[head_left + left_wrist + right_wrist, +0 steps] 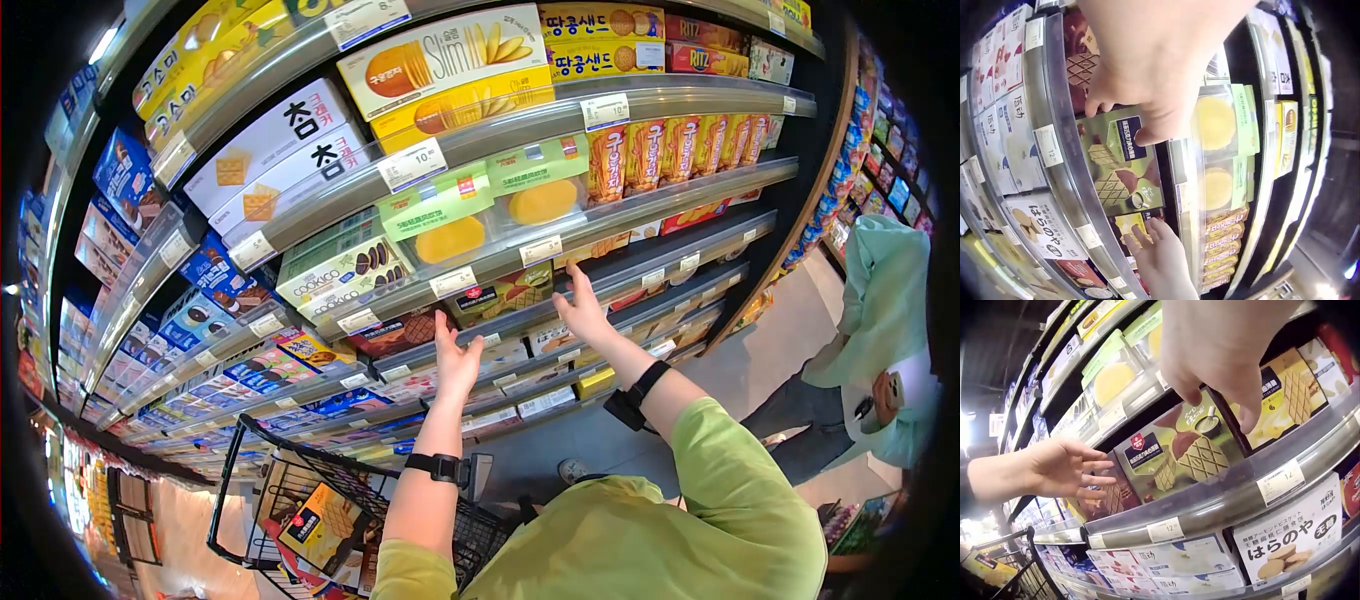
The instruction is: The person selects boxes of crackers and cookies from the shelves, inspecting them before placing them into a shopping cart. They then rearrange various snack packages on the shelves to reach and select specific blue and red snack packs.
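Note:
A green biscuit box [505, 297] with a waffle picture stands on a shelf between the two hands. At its left end is the left hand [458, 362], fingers spread; the right hand [583, 308] is at its right end. In the left wrist view the left hand [1147, 81] overlaps the upper part of the green box [1124, 164], and the right hand [1163, 262] is by the yellow box below. In the right wrist view the green box [1179, 450] stands between the left hand [1054, 475] and the right hand [1222, 350]. Whether fingertips touch the box, I cannot tell.
A dark red box [405, 335] adjoins the green box on the left, a yellow waffle box [1282, 403] on the right. Shelf edges with price tags run above and below. A black cart [240, 490] holding boxes stands lower left. Another person [880, 310] is at the right.

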Tool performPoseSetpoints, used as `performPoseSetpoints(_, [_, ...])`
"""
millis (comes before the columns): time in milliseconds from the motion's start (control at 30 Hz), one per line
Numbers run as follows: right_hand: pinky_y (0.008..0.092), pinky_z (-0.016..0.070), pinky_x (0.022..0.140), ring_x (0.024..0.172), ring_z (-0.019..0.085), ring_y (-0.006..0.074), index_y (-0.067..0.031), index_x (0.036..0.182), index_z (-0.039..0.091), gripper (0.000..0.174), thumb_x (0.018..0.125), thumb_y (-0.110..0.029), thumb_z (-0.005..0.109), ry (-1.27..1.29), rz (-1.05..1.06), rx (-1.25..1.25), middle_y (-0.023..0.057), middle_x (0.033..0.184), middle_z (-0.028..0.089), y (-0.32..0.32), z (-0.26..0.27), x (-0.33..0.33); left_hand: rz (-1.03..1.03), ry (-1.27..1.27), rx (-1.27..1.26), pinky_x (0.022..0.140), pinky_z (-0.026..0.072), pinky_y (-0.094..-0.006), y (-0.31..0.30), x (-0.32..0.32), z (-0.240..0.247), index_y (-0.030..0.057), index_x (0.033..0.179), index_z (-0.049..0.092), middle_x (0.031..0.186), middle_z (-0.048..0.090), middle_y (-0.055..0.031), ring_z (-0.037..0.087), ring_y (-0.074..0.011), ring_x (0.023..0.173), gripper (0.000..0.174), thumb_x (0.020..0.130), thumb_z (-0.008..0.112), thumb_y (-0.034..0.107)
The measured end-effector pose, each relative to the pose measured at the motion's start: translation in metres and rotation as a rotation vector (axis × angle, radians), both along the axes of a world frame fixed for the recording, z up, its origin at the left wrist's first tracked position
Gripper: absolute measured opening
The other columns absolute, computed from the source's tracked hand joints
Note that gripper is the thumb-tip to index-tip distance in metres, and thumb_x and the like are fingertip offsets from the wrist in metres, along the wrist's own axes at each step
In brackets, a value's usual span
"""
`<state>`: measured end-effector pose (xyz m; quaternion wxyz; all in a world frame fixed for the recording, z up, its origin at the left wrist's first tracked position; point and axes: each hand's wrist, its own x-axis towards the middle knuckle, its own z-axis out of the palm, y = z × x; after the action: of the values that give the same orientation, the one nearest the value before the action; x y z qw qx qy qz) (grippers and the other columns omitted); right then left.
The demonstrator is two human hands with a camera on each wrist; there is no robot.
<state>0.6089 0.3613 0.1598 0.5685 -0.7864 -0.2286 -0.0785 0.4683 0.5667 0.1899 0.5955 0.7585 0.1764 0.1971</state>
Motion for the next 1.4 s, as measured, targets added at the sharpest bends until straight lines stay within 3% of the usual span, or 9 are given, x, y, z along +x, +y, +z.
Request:
performPoseSetpoints(167, [0.0378,0.0397,0.102,0.122,0.047,0.0338,0.0074,0.143,0.024,0.074,0.084,-0.012,0.064,0.191,0.096,0.12,0.0251,0.135,0.042,0.007,0.006,0.011,0.076,-0.029,-0.093,0.101,0.0391,-0.0399,-0.012,0.013,0.007,0.0094,0.154,0.002,0.152,0.028,-0.0128,0.033,-0.0343,0.134,0.098,0.079,0.065,-0.001])
performPoseSetpoints(333, [0.0384,0.0446,0.091,0.102,0.052,0.0321,0.0037,0.137,0.035,0.069,0.081,-0.016,0.07,0.005,0.095,-0.053,0.0196,0.11,0.047,-0.003,0.008,0.015,0.194,0.027,-0.037,0.093,0.0436,-0.0389,-0.007,0.022,-0.005,0.009,0.152,0.015,0.129,0.042,-0.014,0.044,-0.0271,0.116,0.096,0.073,0.068,-0.001])
performPoseSetpoints(433, [0.0397,0.0447,0.092,0.106,0.052,0.033,0.0004,0.131,0.042,0.06,0.08,-0.011,0.073,0.038,0.093,-0.038,0.0189,0.112,0.048,-0.007,0.015,0.014,0.264,0.029,-0.062,0.087,0.0453,-0.0367,-0.013,0.021,-0.003,0.0104,0.15,0.022,0.121,0.04,-0.0123,0.044,-0.0235,0.108,0.093,0.07,0.069,-0.002])
performPoseSetpoints(567, [0.0393,0.0466,0.092,0.109,0.055,0.0314,-0.001,0.127,0.044,0.054,0.08,-0.004,0.071,0.0,0.136,0.005,0.0174,0.117,0.05,-0.02,0.018,0.013,0.271,0.034,0.041,0.085,0.0466,-0.0345,-0.028,0.008,0.004,0.0129,0.147,0.029,0.125,0.036,-0.0103,0.044,-0.0229,0.107,0.089,0.069,0.067,-0.004])
performPoseSetpoints(700, [0.0365,0.049,0.097,0.112,0.058,0.0273,-0.0017,0.123,0.044,0.049,0.081,0.004,0.067,0.076,0.248,0.052,0.0151,0.128,0.05,-0.038,0.019,0.002,0.224,-0.11,-0.082,0.099,0.0384,-0.0401,-0.035,-0.003,-0.008,0.0125,0.146,0.031,0.138,0.037,-0.0095,0.041,-0.0241,0.121,0.084,0.071,0.062,-0.007])
performPoseSetpoints(900, [0.035,0.0501,0.093,0.109,0.059,0.0218,-0.0016,0.122,0.044,0.046,0.084,-0.004,0.07,0.029,0.38,0.211,0.0123,0.121,0.056,-0.058,0.044,-0.026,0.206,-0.338,-0.07,0.106,0.0314,-0.0389,-0.052,-0.034,0.019,0.0091,0.146,0.031,0.141,0.039,-0.009,0.037,-0.0226,0.13,0.082,0.072,0.059,-0.01])
performPoseSetpoints(967, [0.026,0.0481,0.074,0.083,0.054,0.0111,-0.0006,0.119,0.049,0.042,0.086,-0.014,0.072,0.043,0.344,0.201,0.0048,0.099,0.056,-0.06,0.047,-0.03,0.134,-0.374,-0.22,0.105,0.033,-0.0364,-0.053,-0.04,0.031,0.0088,0.148,0.029,0.14,0.042,-0.0095,0.041,-0.0217,0.127,0.084,0.072,0.058,-0.009])
performPoseSetpoints(1033, [0.022,0.0436,0.068,0.077,0.049,0.0059,-0.0014,0.117,0.05,0.039,0.087,-0.014,0.071,0.241,0.387,0.32,0.0,0.093,0.054,-0.059,0.041,-0.032,0.066,-0.365,-0.3,0.101,0.0371,-0.0325,-0.051,-0.046,0.035,0.0083,0.149,0.03,0.139,0.044,-0.0099,0.046,-0.0206,0.122,0.083,0.072,0.055,-0.008])
performPoseSetpoints(1400, [0.0193,0.0412,0.071,0.081,0.051,0.0048,-0.0032,0.106,0.058,0.032,0.093,-0.032,0.065,0.612,0.279,0.417,-0.0022,0.087,0.058,-0.055,0.072,-0.057,-0.009,-0.184,-0.58,0.098,0.042,-0.0309,-0.042,-0.084,0.066,0.0034,0.148,0.034,0.128,0.054,-0.008,0.056,-0.0192,0.111,0.078,0.071,0.045,-0.002])
